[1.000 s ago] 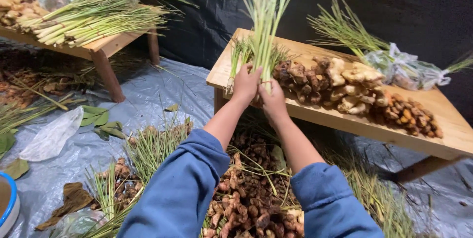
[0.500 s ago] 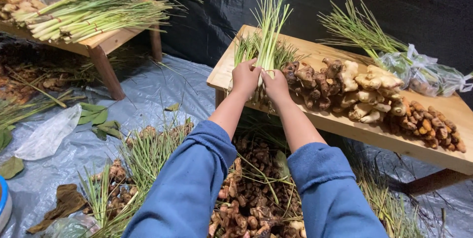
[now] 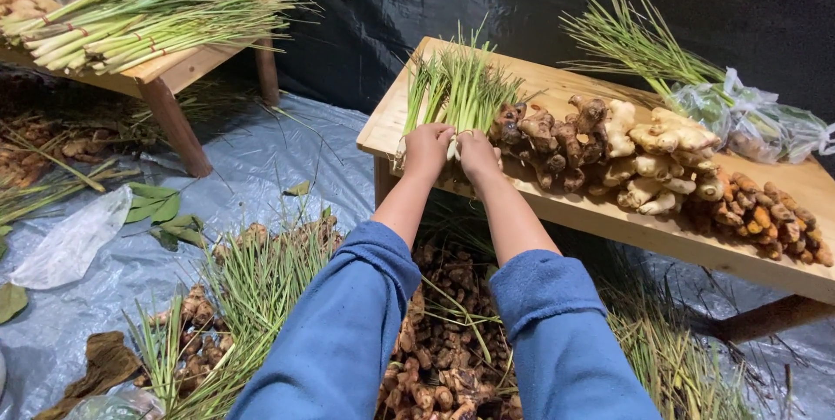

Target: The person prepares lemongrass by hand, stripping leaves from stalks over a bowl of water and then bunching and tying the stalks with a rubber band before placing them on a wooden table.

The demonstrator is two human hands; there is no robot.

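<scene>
A bundle of lemongrass (image 3: 458, 90) that a second ago stood nearly upright above the desk (image 3: 600, 216) now lies tipped back onto the boards, its green tips fanned toward the dark tarp wall and its pale butt ends at the near edge. Both hands have come down with it: the left hand (image 3: 426, 149) and right hand (image 3: 477, 156) sit side by side, all but touching, each closed around the stalk bases at the front lip of the desk. The bundle has gone from held aloft to resting on the wood, so the weight now appears to be on the desk rather than in the grip.

Just right of the bundle, and touching its stalks, is a heap of dark ginger roots (image 3: 550, 140); beyond that lie paler ginger pieces (image 3: 661, 155) and a row of small orange turmeric (image 3: 770, 216) toward the far right end. More lemongrass (image 3: 631, 42) and clear plastic bags (image 3: 757, 120) lie along the back. A second desk (image 3: 170, 81) at upper left carries tied lemongrass bunches (image 3: 148, 16). Below the blue sleeves, loose roots (image 3: 439, 342) and grass cover a grey floor sheet (image 3: 261, 163).
</scene>
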